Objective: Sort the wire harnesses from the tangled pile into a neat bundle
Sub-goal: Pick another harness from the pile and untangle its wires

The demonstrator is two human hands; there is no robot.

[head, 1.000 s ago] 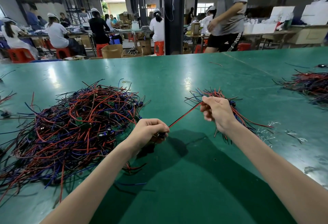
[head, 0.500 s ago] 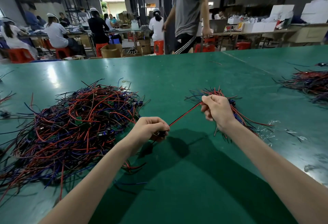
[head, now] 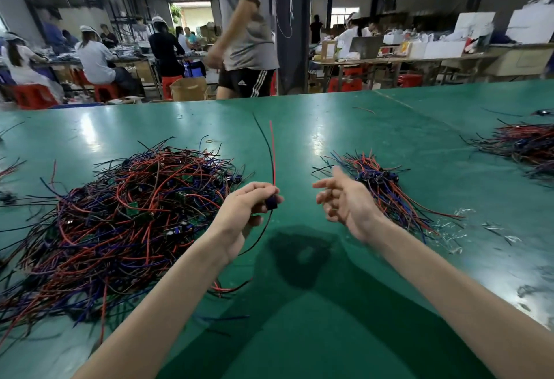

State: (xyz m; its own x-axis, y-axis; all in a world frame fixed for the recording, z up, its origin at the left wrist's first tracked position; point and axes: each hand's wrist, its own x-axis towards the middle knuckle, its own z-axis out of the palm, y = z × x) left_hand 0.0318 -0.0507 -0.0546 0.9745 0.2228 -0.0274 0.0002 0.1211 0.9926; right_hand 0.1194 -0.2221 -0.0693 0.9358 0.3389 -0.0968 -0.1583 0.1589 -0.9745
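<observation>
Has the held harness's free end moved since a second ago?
Yes. The harness has swung left off the neat bundle, now rising above the left hand, right hand open.

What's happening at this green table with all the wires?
A person is sorting wire harnesses by hand on the green table. Their left hand grips one harness by its small dark part, with its red and black wires sticking up. Their right hand is open and holds nothing, poised in front of the smaller bundle. The big tangled pile lies to the left, with plenty left to sort.
</observation>
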